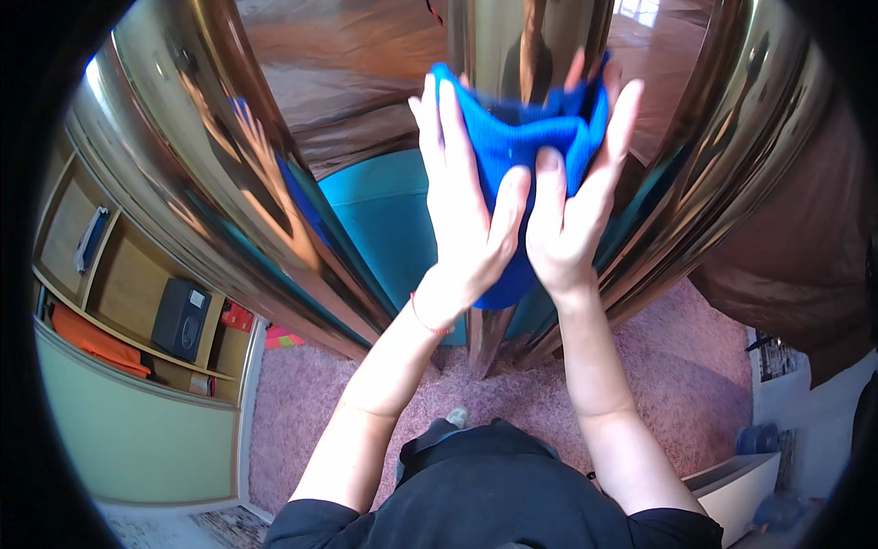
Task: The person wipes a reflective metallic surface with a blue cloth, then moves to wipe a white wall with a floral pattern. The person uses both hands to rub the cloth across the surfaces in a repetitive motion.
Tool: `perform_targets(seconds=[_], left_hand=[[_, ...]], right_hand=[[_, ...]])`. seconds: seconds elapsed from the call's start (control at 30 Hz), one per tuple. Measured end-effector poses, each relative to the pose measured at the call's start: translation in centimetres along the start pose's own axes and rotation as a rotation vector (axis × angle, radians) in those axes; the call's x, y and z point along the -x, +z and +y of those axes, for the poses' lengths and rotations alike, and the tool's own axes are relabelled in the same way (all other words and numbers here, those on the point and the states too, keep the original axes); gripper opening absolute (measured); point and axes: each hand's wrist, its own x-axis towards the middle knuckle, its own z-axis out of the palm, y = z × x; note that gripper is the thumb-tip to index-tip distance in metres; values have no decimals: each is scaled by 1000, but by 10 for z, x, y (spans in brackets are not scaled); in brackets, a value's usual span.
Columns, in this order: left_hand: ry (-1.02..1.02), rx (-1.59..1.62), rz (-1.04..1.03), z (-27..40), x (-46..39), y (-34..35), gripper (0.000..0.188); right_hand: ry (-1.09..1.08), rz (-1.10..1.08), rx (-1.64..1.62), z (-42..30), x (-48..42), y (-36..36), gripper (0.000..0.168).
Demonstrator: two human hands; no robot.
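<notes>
Both my hands hold up a blue knitted fabric piece, possibly a hat [504, 161], its open edge facing up and its sides spread apart. On its left side is my left hand [466, 192], thumb against the front and fingers extended along the outside. My right hand [576, 199] holds the other side, its thumb pressing near the rim and some fingers partly hidden behind the cloth. The lower end of the fabric hangs between my wrists, in front of a polished gold-coloured metal column [480, 343].
Large shiny curved metal columns [185, 137] stand left and right, with a teal surface [377, 206] between them. Brown sheeting [789, 254] hangs at right. A wooden shelf unit [127, 257] holds a small black safe [182, 319]. Pink carpet [665, 370] covers the floor.
</notes>
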Motion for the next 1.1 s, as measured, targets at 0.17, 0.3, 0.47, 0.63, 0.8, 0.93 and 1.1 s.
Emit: perform_targets(seconds=[0.17, 0.3, 0.47, 0.63, 0.8, 0.93, 1.1], left_hand=[[39, 0, 35, -8, 5, 8, 75], [57, -127, 69, -31, 87, 17, 80], [-23, -45, 2, -27, 65, 11, 85], [89, 178, 52, -5, -51, -3, 77], [-81, 431, -34, 14, -94, -4, 66], [-100, 408, 23, -8, -36, 4, 84], [-269, 160, -31, -36, 108, 25, 107]], right_hand=[[16, 21, 72, 7, 15, -3, 64], [227, 46, 121, 13, 108, -9, 57], [-7, 103, 229, 9, 91, -7, 34], [-284, 117, 234, -1, -38, 6, 32], [-302, 81, 216, -5, -85, 4, 58], [4, 45, 43, 12, -29, 4, 83], [430, -83, 137, 32, 137, -24, 105]])
